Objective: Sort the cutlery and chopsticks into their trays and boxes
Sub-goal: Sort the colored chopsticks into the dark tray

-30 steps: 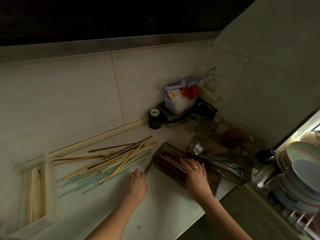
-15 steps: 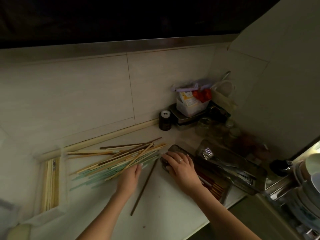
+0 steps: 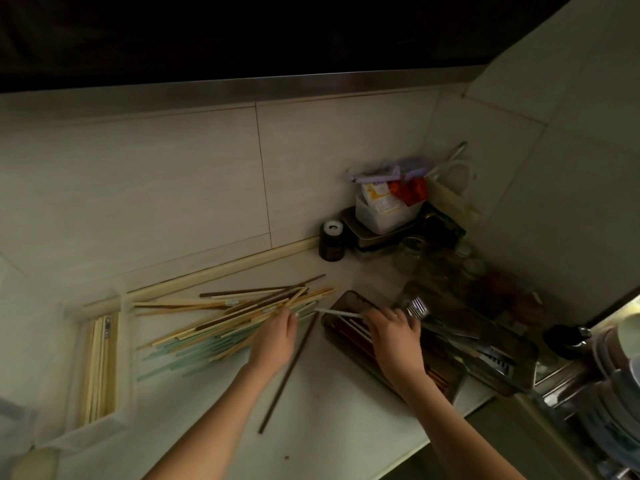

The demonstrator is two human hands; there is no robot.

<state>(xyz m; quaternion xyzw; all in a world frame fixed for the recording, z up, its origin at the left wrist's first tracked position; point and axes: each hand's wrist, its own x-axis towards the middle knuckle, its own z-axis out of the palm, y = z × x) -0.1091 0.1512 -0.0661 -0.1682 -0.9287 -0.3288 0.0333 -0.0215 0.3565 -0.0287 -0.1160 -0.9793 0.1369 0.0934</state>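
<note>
1. Your landmark is the dark, smoky-tinted oblong plastic chopstick box lying on the pale table. A few red-brown and white sticks already lie in it, so that box is partly filled.
2. Your right hand hovers over the box, its fingers pinching a thin white chopstick whose tip pokes out past the box's left end.
3. Left of the box, your left hand rests on the loose heap of bamboo-tan and mint-green chopsticks. I cannot tell whether its fingers grip a stick or only press on the heap.
4. One dark brown wooden chopstick lies alone on the table, just left of the box.
5. Far left of the box, a clear plastic tray already holds a row of pale bamboo sticks.
6. Right of the box, touching it, a dark cutlery tray holds steel forks and other cutlery.
7. My judgement: you are roughly midway; most of the heap is unsorted.
8. No label or writing is legible.
</note>
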